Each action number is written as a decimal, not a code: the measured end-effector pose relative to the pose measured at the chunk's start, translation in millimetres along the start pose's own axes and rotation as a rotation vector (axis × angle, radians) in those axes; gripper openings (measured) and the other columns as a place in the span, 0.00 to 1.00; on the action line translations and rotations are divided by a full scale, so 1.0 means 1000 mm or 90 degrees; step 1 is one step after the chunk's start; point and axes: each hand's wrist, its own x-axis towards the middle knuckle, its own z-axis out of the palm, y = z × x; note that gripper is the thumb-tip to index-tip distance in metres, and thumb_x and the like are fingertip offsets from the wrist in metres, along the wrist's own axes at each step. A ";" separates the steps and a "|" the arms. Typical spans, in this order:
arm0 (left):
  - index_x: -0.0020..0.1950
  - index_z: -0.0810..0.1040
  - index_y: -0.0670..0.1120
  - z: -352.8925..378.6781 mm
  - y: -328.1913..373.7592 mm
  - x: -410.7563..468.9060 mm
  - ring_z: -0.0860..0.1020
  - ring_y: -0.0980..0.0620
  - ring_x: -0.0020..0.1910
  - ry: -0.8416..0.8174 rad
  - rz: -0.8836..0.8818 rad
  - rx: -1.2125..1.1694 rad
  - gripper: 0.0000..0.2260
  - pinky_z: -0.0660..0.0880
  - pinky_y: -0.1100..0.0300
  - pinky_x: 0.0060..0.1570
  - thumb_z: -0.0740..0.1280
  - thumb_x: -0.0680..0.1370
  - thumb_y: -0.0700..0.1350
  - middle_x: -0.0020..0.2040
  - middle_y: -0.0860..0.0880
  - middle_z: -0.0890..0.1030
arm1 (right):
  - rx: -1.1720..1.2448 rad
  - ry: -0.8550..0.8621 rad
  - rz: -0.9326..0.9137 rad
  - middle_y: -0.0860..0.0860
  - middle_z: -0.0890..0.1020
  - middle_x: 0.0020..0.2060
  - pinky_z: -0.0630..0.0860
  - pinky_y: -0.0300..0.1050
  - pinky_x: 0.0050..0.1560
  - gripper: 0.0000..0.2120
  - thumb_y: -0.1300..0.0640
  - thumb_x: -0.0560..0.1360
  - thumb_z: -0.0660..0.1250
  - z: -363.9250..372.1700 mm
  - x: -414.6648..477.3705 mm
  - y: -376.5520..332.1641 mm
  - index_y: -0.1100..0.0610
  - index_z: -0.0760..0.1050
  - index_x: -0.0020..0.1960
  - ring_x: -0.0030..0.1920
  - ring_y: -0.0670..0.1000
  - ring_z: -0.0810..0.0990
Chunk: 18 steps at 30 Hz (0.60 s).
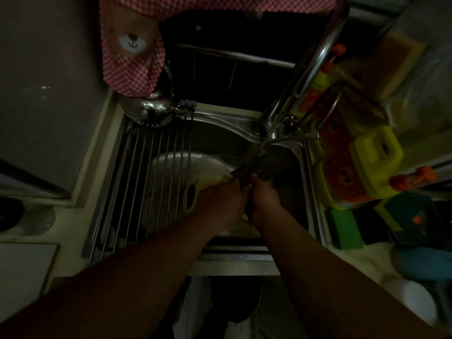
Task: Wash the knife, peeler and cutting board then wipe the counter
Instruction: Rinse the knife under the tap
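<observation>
The scene is dim. Both my hands are over the steel sink, under the tap, where water runs down. My left hand and my right hand are closed together around a dark knife, whose blade sticks out up and left under the stream. A pale yellow cutting board lies in the basin beneath my hands, mostly covered by them. I cannot make out a peeler.
A roll-up wire drying rack covers the sink's left part, with a steel kettle at its back. Yellow detergent bottles and a green sponge crowd the right counter. A red checked cloth hangs above.
</observation>
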 end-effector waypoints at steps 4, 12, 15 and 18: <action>0.55 0.79 0.50 -0.013 -0.012 0.021 0.80 0.48 0.46 0.143 -0.013 0.002 0.24 0.78 0.50 0.50 0.52 0.83 0.66 0.48 0.49 0.82 | 0.050 0.003 0.046 0.57 0.86 0.38 0.79 0.43 0.26 0.18 0.50 0.87 0.56 -0.001 0.001 -0.022 0.61 0.79 0.56 0.29 0.54 0.85; 0.45 0.82 0.45 -0.026 -0.028 0.023 0.82 0.47 0.35 0.022 -0.108 -0.432 0.18 0.77 0.57 0.37 0.64 0.83 0.58 0.39 0.42 0.85 | 0.102 0.033 0.057 0.58 0.85 0.52 0.83 0.45 0.33 0.12 0.52 0.85 0.62 -0.004 0.006 -0.018 0.57 0.78 0.63 0.49 0.57 0.83; 0.47 0.85 0.46 -0.016 -0.030 0.005 0.81 0.50 0.30 -0.132 -0.148 -0.464 0.17 0.76 0.60 0.32 0.68 0.80 0.59 0.37 0.44 0.86 | 0.043 -0.012 0.080 0.63 0.81 0.65 0.78 0.61 0.66 0.22 0.50 0.80 0.66 -0.009 0.024 0.006 0.59 0.78 0.70 0.66 0.64 0.80; 0.51 0.83 0.47 -0.004 -0.028 -0.004 0.78 0.51 0.29 -0.252 -0.186 -0.597 0.11 0.73 0.60 0.32 0.68 0.82 0.53 0.40 0.44 0.85 | -0.003 -0.078 0.117 0.62 0.87 0.51 0.84 0.50 0.44 0.15 0.53 0.82 0.65 0.000 0.001 0.014 0.63 0.82 0.59 0.47 0.59 0.87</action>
